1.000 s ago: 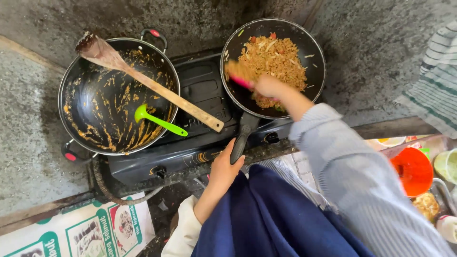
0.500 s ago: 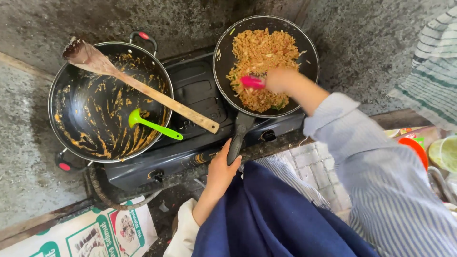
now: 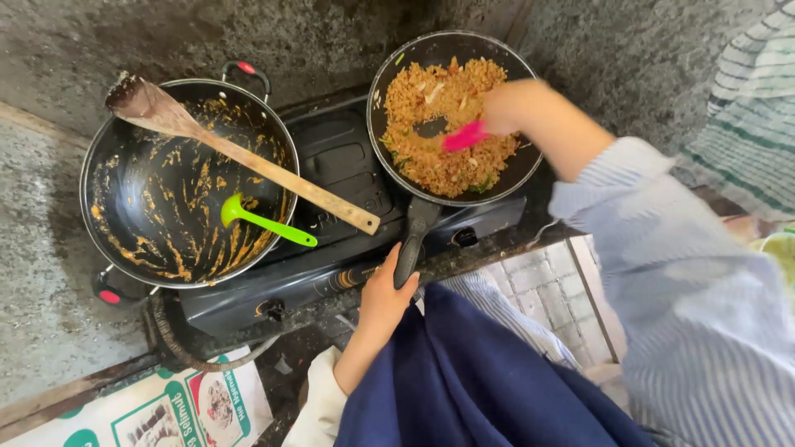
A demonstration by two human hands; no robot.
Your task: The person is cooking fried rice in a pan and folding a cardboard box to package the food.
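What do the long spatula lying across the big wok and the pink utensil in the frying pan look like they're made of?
Long brown spatula: likely wood, matte, with visible grain and a stained blade. Pink utensil in the right hand: probably silicone or plastic, judging by its uniform bright colour and smooth surface; motion blur leaves it open.

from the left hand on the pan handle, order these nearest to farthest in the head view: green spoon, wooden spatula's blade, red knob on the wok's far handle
From the left hand:
1. green spoon, in the wok, to its left
2. red knob, on the wok's far rim
3. wooden spatula's blade, wok's far-left rim
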